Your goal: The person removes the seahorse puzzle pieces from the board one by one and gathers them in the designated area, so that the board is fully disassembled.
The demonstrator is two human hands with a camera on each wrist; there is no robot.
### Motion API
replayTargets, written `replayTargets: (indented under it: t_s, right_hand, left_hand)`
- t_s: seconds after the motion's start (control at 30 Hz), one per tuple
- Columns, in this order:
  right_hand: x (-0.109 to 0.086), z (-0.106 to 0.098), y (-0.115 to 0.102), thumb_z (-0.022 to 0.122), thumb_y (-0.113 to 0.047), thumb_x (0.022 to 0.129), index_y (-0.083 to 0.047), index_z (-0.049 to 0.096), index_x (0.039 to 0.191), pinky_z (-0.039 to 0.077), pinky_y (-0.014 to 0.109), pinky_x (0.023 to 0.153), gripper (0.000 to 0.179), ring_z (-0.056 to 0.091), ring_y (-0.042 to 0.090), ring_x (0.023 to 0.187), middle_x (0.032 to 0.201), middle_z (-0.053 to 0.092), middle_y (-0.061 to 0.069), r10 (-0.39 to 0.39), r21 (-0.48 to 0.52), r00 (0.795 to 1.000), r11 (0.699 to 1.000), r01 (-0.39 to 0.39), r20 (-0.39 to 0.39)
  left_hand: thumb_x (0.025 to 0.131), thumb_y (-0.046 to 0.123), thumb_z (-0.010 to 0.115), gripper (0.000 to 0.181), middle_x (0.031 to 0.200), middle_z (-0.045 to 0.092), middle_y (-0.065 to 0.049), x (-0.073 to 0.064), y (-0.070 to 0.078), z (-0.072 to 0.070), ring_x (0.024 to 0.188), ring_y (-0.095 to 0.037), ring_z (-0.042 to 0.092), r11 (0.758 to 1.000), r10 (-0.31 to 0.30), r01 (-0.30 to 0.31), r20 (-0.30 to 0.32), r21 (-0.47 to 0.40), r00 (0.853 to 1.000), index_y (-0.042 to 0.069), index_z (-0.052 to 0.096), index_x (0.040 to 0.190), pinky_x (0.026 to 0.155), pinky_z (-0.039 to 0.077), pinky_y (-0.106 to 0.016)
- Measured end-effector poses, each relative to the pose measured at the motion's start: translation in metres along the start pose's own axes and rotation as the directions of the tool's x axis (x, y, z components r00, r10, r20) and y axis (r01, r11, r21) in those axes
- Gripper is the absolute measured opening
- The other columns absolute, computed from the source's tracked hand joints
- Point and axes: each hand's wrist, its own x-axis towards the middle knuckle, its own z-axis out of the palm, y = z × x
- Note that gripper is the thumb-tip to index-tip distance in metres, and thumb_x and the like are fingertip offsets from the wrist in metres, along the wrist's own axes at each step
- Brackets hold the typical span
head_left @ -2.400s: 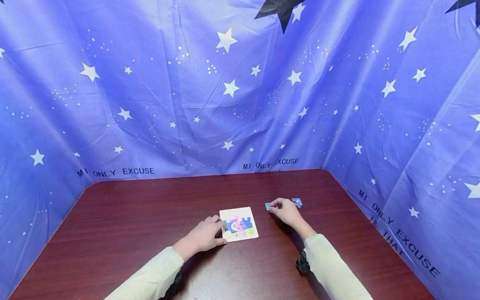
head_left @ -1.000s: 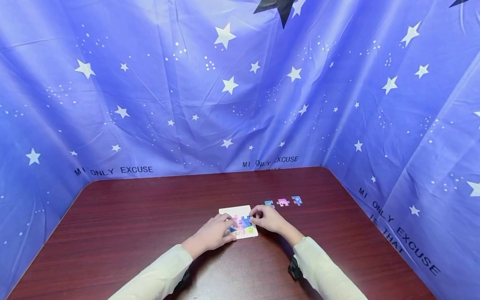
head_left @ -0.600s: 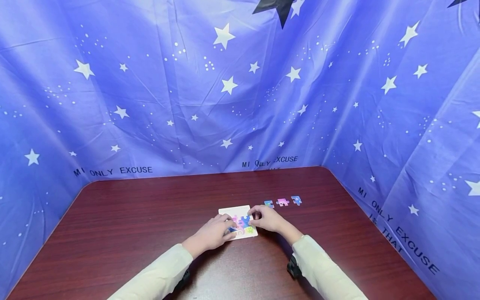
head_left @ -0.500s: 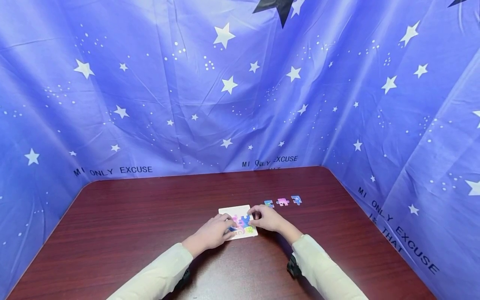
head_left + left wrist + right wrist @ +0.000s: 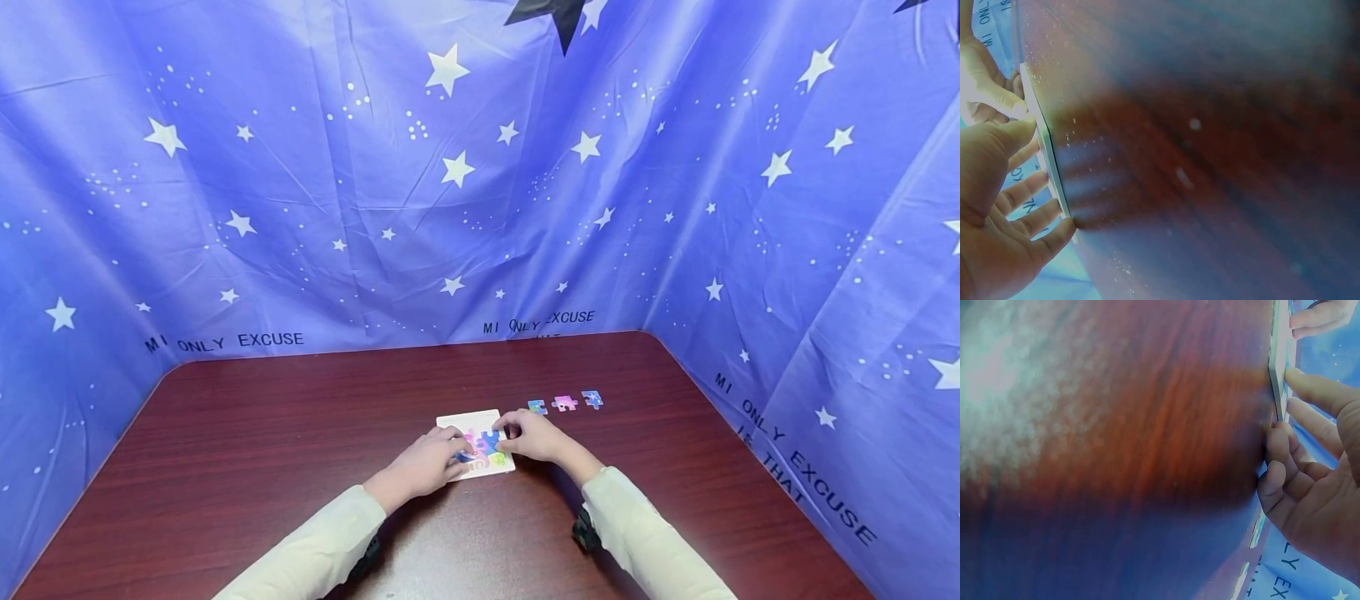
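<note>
**Handling the puzzle board (image 5: 467, 420): likely light, stiff, a bit slick**

Best held by its side edges; loose pieces (image 5: 565, 403) probably shift if bumped. Board lies flat on the table (image 5: 300, 433), between the hands. Left hand (image 5: 422, 463): fingers extended, resting over its left side, not clenched. Right hand (image 5: 534, 436): thumb and forefinger at its right edge; can't tell whether they pinch a piece.

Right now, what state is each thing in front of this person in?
Puzzle board: lying flat, partly filled, far strip bare
Green-and-blue piece: loose on the table
Pink piece: loose
Blue star piece: loose
Left hand: resting on the puzzle board
Right hand: at the board's right edge; whether it pinches anything is unclear
Curtain: hanging, creased
</note>
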Motion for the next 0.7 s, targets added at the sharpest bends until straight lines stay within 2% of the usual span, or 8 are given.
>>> replayTargets:
  t_s: [0.3, 0.7]
  right_hand:
    - [0.0010, 0.0002, 0.0007, 0.073, -0.014, 0.079, -0.006, 0.066, 0.100, 0.036, 0.020, 0.057, 0.024, 0.043, 0.006, 0.062, 0.068, 0.049, -0.003, -0.005, 0.009, 1.000, 1.000, 0.005, 0.001]
    - [0.0037, -0.0002, -0.0009, 0.073, -0.010, 0.078, -0.002, 0.065, 0.098, 0.037, 0.020, 0.056, 0.023, 0.045, 0.009, 0.062, 0.069, 0.052, 0.001, 0.012, 0.052, 1.000, 0.999, -0.013, 0.003]
  left_hand:
    - [0.089, 0.024, 0.062, 0.019, 0.114, 0.062, -0.004, 0.0010, -0.0011, 0.0012, 0.108, -0.026, 0.057, 1.000, 0.023, -0.023, -0.002, -0.005, 1.000, 0.014, 0.065, 0.105, 0.094, 0.045, -0.044]
    - [0.089, 0.024, 0.062, 0.020, 0.116, 0.061, -0.005, 0.0029, -0.0014, 0.0010, 0.108, -0.026, 0.056, 1.000, 0.022, -0.022, 0.015, -0.003, 1.000, 0.013, 0.064, 0.105, 0.088, 0.047, -0.043]
